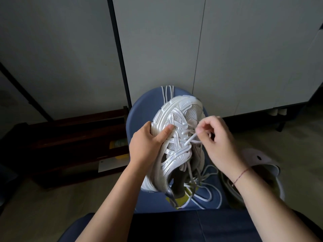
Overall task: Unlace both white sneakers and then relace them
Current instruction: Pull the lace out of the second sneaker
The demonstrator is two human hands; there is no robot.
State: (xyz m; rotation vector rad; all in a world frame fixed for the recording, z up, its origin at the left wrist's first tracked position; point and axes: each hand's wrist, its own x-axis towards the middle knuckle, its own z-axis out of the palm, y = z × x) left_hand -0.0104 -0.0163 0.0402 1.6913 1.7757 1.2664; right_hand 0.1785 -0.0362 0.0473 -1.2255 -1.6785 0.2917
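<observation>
Dark blue trousers fill the bottom edge, with two bare forearms reaching out over them. Beyond, pale grey cabinet panels form the backdrop, and a low dark wooden rack sits on the floor at the left with a yellow object on it. One round blue plastic stool stands just ahead of the knees. Two shoes are in sight: a white mesh sneaker with ribbed overlays is propped on the stool, toe pointing away, and a second white sneaker lies on the floor just right of the stool, partly hidden behind the right forearm. The left hand grips the propped sneaker by its sole edge, thumb laid across the side. The right hand pinches the tip of a white round lace between thumb and forefinger just above the eyelets, covering that side of the shoe. Loose lace loops lie on the seat by the heel, and several lace strands hang over the stool's far rim. One thin red thread bracelet circles the right wrist
</observation>
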